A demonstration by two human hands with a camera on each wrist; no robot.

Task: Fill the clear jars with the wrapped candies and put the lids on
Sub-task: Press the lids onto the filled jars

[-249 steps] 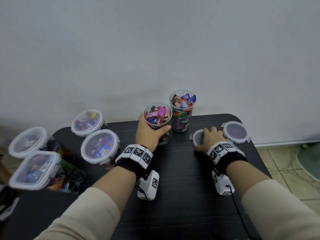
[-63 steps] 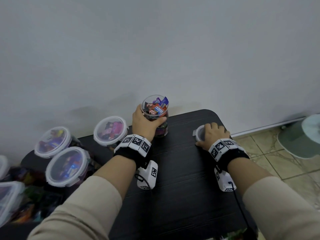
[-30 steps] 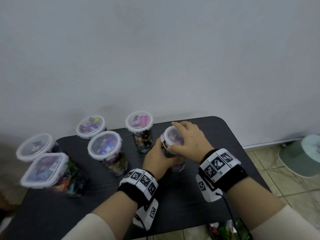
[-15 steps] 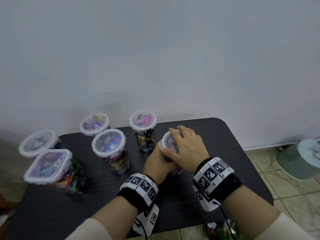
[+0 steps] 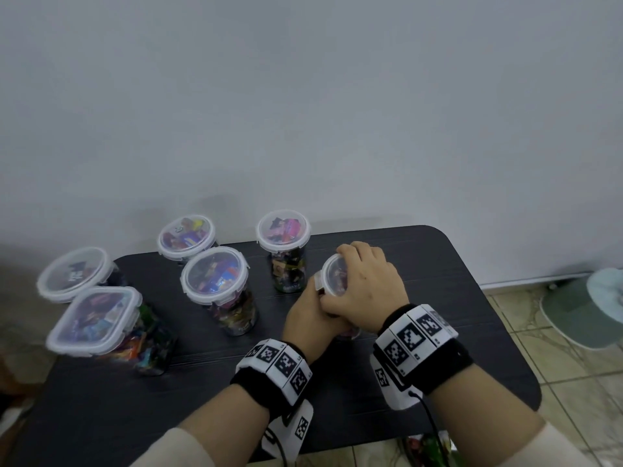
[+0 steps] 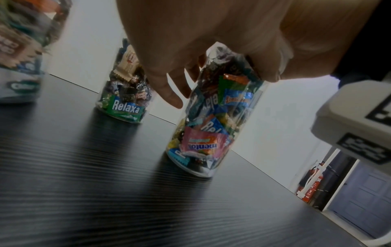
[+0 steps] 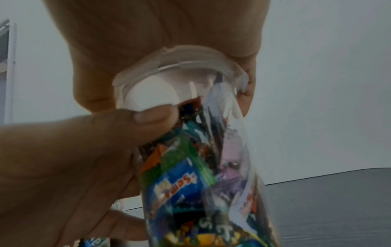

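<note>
The jar (image 6: 213, 117) is a tall clear cylinder packed with bright wrapped candies (image 6: 203, 145), standing upright on the black table (image 5: 455, 298), its long axis vertical, just right of a lidded jar (image 5: 285, 254) near the wall. A white-rimmed clear lid (image 7: 180, 66) sits on its mouth. The right hand (image 5: 364, 291) lies over the lid, fingers curled round its rim. The left hand (image 5: 308, 318) grips the jar's side just below the lid. Wrappers read "mentos", upside down, and "Relaxa" on the neighbour.
</note>
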